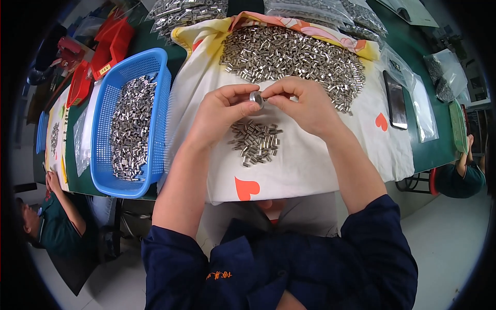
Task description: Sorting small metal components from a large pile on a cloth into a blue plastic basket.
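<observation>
Between the thumb and fingers of my left hand [219,113] is a small round metal piece like a thick ring [256,98], held on its edge above the cloth. My right hand [310,108] has its thumb and forefinger pinched together against the right side of that piece; whatever sits in the pinch is too small to make out. Below the hands, a small pile of short metal cylinders [256,143] lies on the white cloth [305,170] printed with red hearts. Just beyond the hands spreads a much larger heap of similar cylinders [294,54].
At left stands a blue plastic basket [164,93] holding many cylinders, with red bins [111,44] behind it. Bags of metal parts [188,15] line the back. A phone [395,101] and a clear bag [424,111] lie at right. Other people sit on both sides.
</observation>
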`<control>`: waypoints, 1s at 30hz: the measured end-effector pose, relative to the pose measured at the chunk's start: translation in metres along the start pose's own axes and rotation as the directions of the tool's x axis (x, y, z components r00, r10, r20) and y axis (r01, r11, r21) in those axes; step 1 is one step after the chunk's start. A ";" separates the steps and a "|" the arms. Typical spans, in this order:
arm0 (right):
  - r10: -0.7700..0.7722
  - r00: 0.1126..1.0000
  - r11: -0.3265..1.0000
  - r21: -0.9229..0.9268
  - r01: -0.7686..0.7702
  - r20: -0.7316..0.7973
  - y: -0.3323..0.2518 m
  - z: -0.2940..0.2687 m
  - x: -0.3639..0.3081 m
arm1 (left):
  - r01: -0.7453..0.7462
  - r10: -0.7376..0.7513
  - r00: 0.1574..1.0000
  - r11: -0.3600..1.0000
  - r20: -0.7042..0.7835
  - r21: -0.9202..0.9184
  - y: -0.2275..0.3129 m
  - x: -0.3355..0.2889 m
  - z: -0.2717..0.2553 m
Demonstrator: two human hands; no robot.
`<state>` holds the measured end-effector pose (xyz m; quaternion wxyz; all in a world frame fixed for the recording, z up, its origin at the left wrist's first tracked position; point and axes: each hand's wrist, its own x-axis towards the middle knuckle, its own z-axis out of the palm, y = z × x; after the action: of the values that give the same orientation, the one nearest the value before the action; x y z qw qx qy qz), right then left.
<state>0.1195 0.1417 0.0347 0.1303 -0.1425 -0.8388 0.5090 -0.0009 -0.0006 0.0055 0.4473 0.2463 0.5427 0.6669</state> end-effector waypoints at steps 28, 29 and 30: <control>0.075 0.995 0.773 -0.627 -0.097 -0.061 0.016 -0.026 0.002 | 0.027 -0.093 0.983 0.927 0.158 0.375 0.000 -0.006 0.010; 0.008 0.999 0.708 -0.705 -0.028 -0.032 0.022 -0.022 0.000 | 0.027 -0.094 0.982 0.927 0.162 0.375 0.000 -0.006 0.010; 0.010 0.999 0.708 -0.706 -0.032 -0.035 0.027 -0.020 -0.002 | 0.022 -0.074 0.987 0.940 0.141 0.341 -0.001 -0.004 0.010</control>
<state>0.1312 0.1695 0.0201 0.0719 -0.1981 -0.9661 0.1492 0.0098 0.0007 0.0087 0.4544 0.3559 0.6196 0.5319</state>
